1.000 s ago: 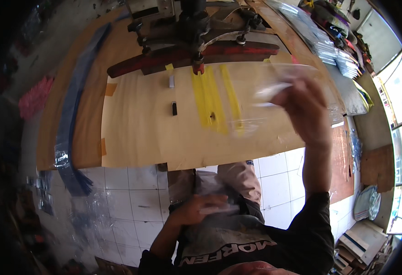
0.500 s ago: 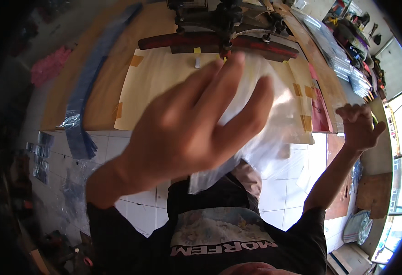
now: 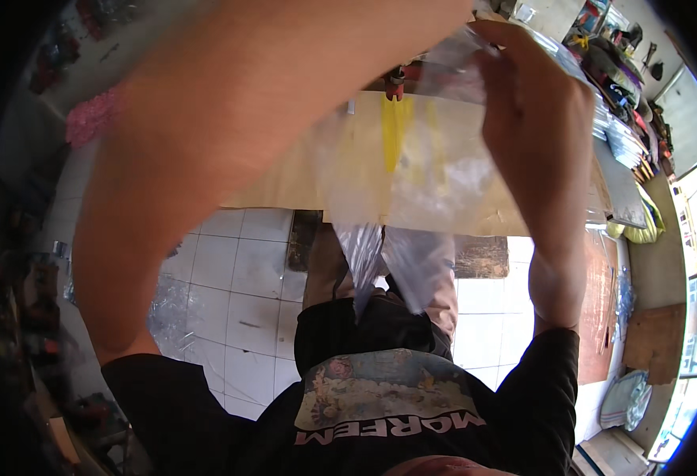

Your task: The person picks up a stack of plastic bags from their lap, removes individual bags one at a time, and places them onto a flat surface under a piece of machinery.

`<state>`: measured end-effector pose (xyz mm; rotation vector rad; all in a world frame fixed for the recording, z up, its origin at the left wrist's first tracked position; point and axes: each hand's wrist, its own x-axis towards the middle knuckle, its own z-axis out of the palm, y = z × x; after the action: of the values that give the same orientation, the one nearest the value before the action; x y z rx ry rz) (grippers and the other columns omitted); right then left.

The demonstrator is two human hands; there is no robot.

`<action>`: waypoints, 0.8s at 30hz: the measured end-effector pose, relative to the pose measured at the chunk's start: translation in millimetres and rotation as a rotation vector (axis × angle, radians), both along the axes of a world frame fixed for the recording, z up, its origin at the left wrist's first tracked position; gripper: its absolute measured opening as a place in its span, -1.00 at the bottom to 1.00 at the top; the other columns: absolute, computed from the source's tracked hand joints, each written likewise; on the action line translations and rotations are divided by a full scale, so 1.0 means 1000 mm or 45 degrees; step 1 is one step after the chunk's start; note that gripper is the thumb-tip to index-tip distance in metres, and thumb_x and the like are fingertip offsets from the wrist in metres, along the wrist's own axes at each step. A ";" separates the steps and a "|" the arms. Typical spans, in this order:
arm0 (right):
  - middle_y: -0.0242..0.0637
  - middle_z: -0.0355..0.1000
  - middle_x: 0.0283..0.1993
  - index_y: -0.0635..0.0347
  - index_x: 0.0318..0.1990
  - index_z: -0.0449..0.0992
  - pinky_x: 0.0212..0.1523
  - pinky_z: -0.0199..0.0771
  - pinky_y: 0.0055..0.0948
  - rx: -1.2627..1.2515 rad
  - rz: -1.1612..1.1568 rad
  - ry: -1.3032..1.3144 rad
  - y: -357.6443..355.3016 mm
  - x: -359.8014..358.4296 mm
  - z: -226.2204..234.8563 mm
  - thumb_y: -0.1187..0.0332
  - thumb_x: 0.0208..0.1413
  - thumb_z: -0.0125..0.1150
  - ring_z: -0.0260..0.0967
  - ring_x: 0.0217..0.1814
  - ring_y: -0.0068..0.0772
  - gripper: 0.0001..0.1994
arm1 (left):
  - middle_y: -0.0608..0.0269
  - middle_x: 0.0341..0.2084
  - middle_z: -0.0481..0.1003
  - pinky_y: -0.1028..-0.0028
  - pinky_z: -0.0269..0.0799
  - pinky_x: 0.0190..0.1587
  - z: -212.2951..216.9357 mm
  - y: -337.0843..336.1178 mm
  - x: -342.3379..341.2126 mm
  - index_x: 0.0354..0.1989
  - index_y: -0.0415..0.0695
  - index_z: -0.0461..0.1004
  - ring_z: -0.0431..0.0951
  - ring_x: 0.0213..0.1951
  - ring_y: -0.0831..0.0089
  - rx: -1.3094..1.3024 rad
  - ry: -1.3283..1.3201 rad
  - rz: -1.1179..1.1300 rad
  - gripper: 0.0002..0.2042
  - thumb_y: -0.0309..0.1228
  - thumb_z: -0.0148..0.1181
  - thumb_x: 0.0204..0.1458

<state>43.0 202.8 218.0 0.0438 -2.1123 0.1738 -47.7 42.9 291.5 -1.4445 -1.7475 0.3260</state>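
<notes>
My right hand [image 3: 541, 111] is raised at the upper right, fingers closed in a pinch on the edge of a clear plastic sheet [image 3: 452, 178]. The thin sheet hangs down over the front of the table, and its loose pointed ends [image 3: 363, 266] dangle before my lap. Across the upper left stretches my left forearm [image 3: 206, 135], reaching toward the right hand. The left fingers are cut off or hidden at the top edge, so their grip cannot be made out. Behind the film lies tan paper [image 3: 285, 184] on the table, with a yellow strip [image 3: 394, 135].
A red-tipped machine part [image 3: 394, 83] stands over the paper's far side, largely covered by my arm. Stacked clear plastic packs [image 3: 625, 143] lie at the right. A pink bundle [image 3: 90, 117] sits far left. Crumpled clear plastic [image 3: 172, 313] lies on the tiled floor [image 3: 253, 258].
My left arm has swung up and forward, its hand reaching the top edge. The right hand has come inward from the right to pinch the plastic sheet, which now hangs more spread out.
</notes>
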 end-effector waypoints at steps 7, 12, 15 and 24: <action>-0.15 0.56 -0.42 0.31 -0.16 0.58 -0.40 0.50 -0.46 0.060 0.682 -0.709 0.032 0.013 0.031 0.46 0.14 0.18 0.56 -0.44 -0.38 -0.83 | 0.04 -0.42 0.56 0.43 0.49 -0.41 -0.006 -0.018 -0.031 -0.28 -0.28 0.54 0.58 -0.47 0.26 -0.476 -1.397 -0.433 -0.87 -0.53 0.20 -0.01; -0.15 0.55 -0.46 0.41 -0.32 0.57 -0.47 0.47 -0.44 -0.205 1.583 -1.315 0.039 -0.003 0.017 0.45 0.10 0.25 0.54 -0.47 -0.34 -0.85 | 0.09 -0.36 0.62 0.53 0.55 -0.34 -0.035 -0.029 -0.018 -0.31 -0.32 0.54 0.64 -0.37 0.43 -0.750 -2.379 -0.660 -0.82 -0.52 0.36 -0.08; -0.21 0.58 -0.28 0.41 -0.16 0.57 -0.22 0.48 -0.54 -0.787 1.925 -1.636 0.036 -0.008 -0.010 0.45 0.07 0.32 0.51 -0.27 -0.51 -0.77 | 0.08 -0.45 0.61 0.58 0.52 -0.34 -0.058 -0.022 -0.020 -0.31 -0.34 0.51 0.63 -0.39 0.42 -0.764 -3.088 -0.709 -0.72 -0.40 0.40 -0.08; -0.28 0.53 -0.29 0.25 -0.18 0.49 -0.24 0.61 -0.51 -1.472 1.809 -0.994 0.060 -0.025 -0.028 0.33 0.21 0.16 0.54 -0.33 -0.50 -0.83 | 0.15 -0.42 0.51 0.47 0.51 -0.23 -0.103 -0.006 -0.056 -0.15 -0.28 0.39 0.57 -0.34 0.44 0.770 -2.133 -0.966 -0.65 -0.19 0.18 0.15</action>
<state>18.5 262.4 189.6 0.8736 -1.9144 2.4763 -103.7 37.4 188.7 -1.7660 -1.7664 -2.1342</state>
